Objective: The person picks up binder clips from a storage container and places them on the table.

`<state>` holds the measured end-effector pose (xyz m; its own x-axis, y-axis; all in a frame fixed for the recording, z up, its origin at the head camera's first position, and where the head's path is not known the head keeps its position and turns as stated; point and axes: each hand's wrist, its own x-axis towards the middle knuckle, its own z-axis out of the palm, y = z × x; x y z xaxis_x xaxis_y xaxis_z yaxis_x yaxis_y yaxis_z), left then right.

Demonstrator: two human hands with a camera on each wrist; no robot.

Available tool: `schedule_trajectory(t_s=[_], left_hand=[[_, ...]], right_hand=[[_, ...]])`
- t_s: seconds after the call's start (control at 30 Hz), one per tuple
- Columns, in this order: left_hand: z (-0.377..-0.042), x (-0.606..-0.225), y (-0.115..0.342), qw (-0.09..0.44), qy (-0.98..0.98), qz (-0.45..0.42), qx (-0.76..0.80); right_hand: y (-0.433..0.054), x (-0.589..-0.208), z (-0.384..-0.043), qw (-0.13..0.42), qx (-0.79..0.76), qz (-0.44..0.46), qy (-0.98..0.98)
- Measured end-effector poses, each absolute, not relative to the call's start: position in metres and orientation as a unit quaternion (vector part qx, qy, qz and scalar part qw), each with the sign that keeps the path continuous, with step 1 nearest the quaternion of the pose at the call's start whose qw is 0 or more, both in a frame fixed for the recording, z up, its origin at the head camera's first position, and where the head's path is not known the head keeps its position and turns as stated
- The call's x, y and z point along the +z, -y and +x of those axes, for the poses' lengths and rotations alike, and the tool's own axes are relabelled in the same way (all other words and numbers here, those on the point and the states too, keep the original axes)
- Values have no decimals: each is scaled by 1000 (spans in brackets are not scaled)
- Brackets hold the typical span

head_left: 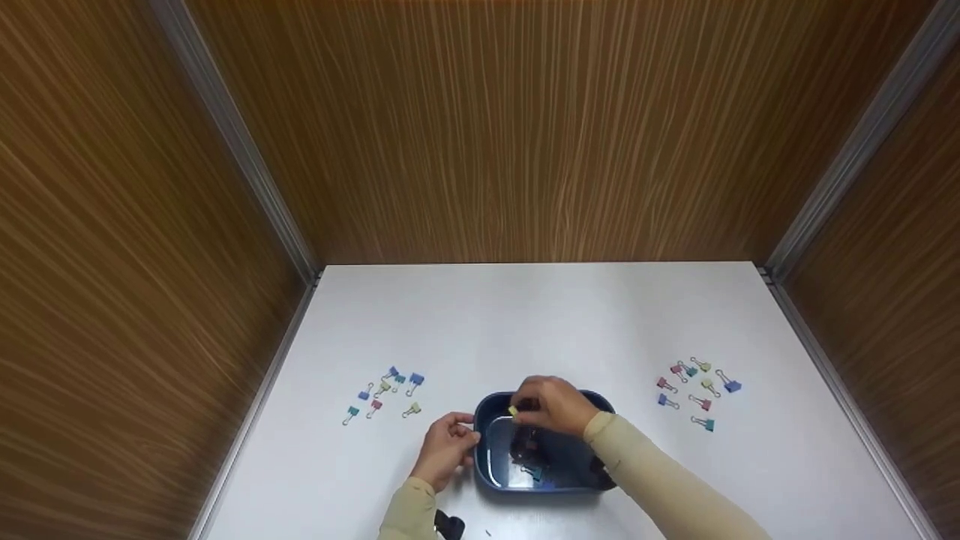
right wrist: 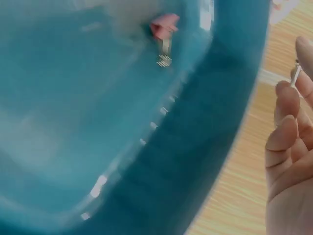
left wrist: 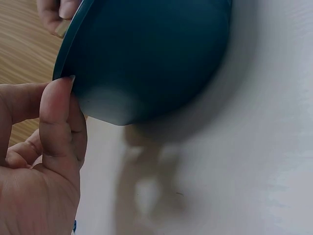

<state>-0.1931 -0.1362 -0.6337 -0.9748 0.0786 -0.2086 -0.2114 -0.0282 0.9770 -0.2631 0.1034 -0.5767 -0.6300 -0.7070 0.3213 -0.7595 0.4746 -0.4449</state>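
A dark blue plastic tub point(head_left: 486, 480) stands near the front of the white table. At its left side my left hand point(head_left: 446, 450) pinches the rim, thumb tip on the edge in the left wrist view. My right hand point(head_left: 556, 406) is over the tub and pinches a small yellow binder clip point(head_left: 513, 411) between thumb and fingers. Its silver wire handle point(right wrist: 295, 76) shows in the right wrist view. Inside the tub lie a teal binder clip point(head_left: 534, 472) and a pink binder clip point(right wrist: 165, 27); the right hand and forearm hide part of the inside.
Several coloured binder clips point(head_left: 383, 389) lie spread on the table to the left. Another loose group point(head_left: 704, 383) lies to the right. Wood-grain panels point(head_left: 540, 135) close off the back and both sides. A black object point(head_left: 450, 525) is by the left sleeve.
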Motion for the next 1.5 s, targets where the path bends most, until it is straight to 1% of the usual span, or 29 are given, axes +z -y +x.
schedule_trajectory(t_s=[0.23, 0.3, 0.5, 0.77, 0.97, 1.13, 1.27, 1.5], left_hand=[[-193, -634, 137, 101, -687, -55, 718], [-193, -633, 137, 102, -686, -54, 719], [-194, -635, 136, 100, -683, -48, 722], [-194, -635, 135, 100, -683, -55, 721], [-193, -633, 136, 96, -684, -50, 721], [-193, -635, 136, 101, -684, -54, 720], [-193, -635, 135, 104, -684, -55, 720], [-193, -633, 135, 103, -686, -55, 719]], right_hand=[[-126, -555, -275, 117, 324, 412, 843], [-135, -550, -279, 127, 331, 400, 845], [-167, -542, -292, 133, 329, 333, 874], [-219, -554, -308, 119, 311, 208, 920], [-252, -578, -312, 81, 309, 136, 938], [-268, -601, -308, 48, 300, 104, 947], [-273, -613, -303, 23, 296, 76, 952], [-277, -626, -303, 7, 291, 49, 955]])
